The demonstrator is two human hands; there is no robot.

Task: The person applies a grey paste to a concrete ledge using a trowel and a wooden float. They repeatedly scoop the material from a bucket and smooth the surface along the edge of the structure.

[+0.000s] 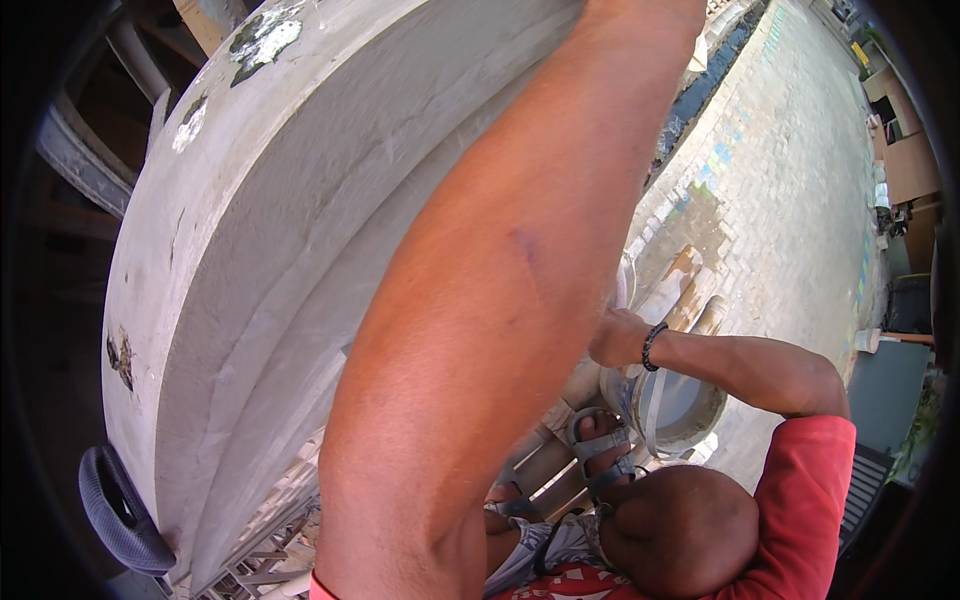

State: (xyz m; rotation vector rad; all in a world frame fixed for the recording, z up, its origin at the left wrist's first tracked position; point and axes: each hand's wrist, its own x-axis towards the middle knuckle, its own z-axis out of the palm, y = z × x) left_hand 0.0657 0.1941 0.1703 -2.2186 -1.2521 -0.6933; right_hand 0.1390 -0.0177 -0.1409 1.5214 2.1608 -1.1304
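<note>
My left forearm (480,280) crosses the middle of the view beside a grey, moulded cement ledge (210,240) with patchy chipped spots; my left hand runs out past the top edge. My right hand (618,338), with a dark beaded bracelet, comes from a red sleeve and is partly behind my left forearm, so its fingers and anything in them are hidden. It is beside a bucket (680,410) holding grey liquid, with pale stick-like objects (670,280) at it. Below are a sandalled foot (600,445) and my bent bare knee (690,520).
A paved ground (780,200) lies far below at the right, bordered by a dark channel (710,80) and wooden structures (905,150). Dark framing (80,160) stands behind the ledge at the left. A dark padded object (120,505) sits at the ledge's lower left, near metal bars (270,560).
</note>
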